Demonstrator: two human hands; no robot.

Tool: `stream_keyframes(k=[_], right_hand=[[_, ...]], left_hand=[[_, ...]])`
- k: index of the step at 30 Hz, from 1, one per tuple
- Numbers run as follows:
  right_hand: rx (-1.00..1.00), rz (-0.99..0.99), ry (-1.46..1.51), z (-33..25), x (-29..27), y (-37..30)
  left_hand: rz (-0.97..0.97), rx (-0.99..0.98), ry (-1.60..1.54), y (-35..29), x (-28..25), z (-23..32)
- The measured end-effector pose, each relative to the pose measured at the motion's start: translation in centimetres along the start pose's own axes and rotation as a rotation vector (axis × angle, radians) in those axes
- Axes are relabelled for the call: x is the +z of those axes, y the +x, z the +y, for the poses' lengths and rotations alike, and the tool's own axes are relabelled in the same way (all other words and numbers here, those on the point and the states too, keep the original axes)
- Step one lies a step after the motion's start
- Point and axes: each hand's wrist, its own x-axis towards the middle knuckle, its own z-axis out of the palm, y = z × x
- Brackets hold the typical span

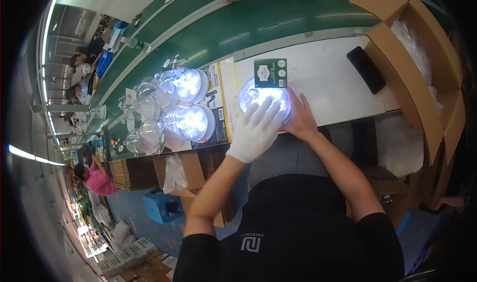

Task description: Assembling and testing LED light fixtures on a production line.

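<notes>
A clear, dome-shaped light-up ornament (248, 94) glows white on the work surface in front of me, with a dark green card tag (271, 73) at its far side. My left hand (257, 130), in a white glove, rests on the near side of the dome with fingers stretched over it. Bare, my right hand (301, 117) grips the ornament's right edge, thumb and fingers round its base. To the left are two more lit ornaments (191, 85) and several unlit clear ones (149, 105), lying on their sides.
On the right stand an open cardboard box (410, 83) with plastic bags and a black phone-like slab (366, 69). A green conveyor belt (278, 13) runs beyond the white tabletop (328, 78). Below left are a carton (191, 170) and a blue stool (161, 206); other people work farther left.
</notes>
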Motion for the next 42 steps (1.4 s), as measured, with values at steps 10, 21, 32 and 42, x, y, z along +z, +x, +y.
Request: stream_keyframes(k=[10, 21, 32, 42], right_hand=[[-0.035, -0.020, -0.061, 0.8, 0.7, -0.1], [-0.061, -0.043, -0.088, 0.0, 0.3, 0.4], [0.022, 0.015, -0.082, 1.0, 0.5, -0.3], [0.040, 0.049, 0.048, -0.8, -0.2, -0.1]], left_hand=[[-0.813, -0.120, 0.382, 10.9, 3.9, -0.8], [-1.276, 0.052, 0.918, 5.4, 16.5, -0.1], [-0.360, 0.250, 0.725, -2.5, 17.5, -1.4], [-0.404, 0.458, 0.062, 1.1, -1.9, -2.6]])
